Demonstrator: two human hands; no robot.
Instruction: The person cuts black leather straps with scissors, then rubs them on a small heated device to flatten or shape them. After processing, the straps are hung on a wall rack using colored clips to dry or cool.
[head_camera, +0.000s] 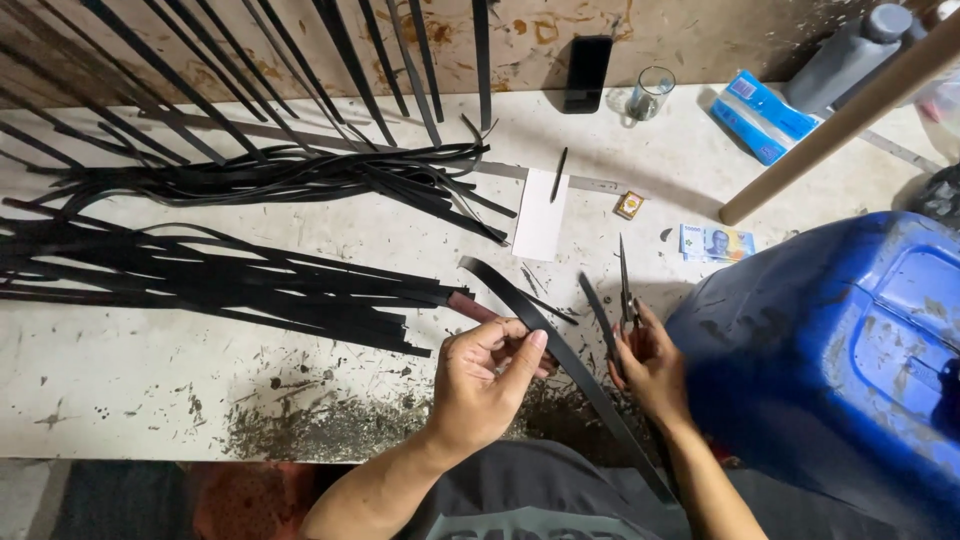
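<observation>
My left hand (487, 372) pinches a long black strap (570, 362) that runs from the tabletop down toward my lap. My right hand (652, 365) grips a pair of scissors (624, 287), blades closed and pointing away from me, just right of the strap. A short loose black strip (597, 308) lies between the strap and the scissors. Two big heaps of black strips (230, 280) spread over the left half of the dirty white table (120, 380).
A blue plastic drum (850, 350) stands close on the right. A white paper slip (541, 215), a pen, a phone (586, 72), a glass (650, 93), a blue packet (762, 115), a banknote (716, 241) and a slanting wooden pole (840, 120) sit farther back. Dark scraps litter the near table edge.
</observation>
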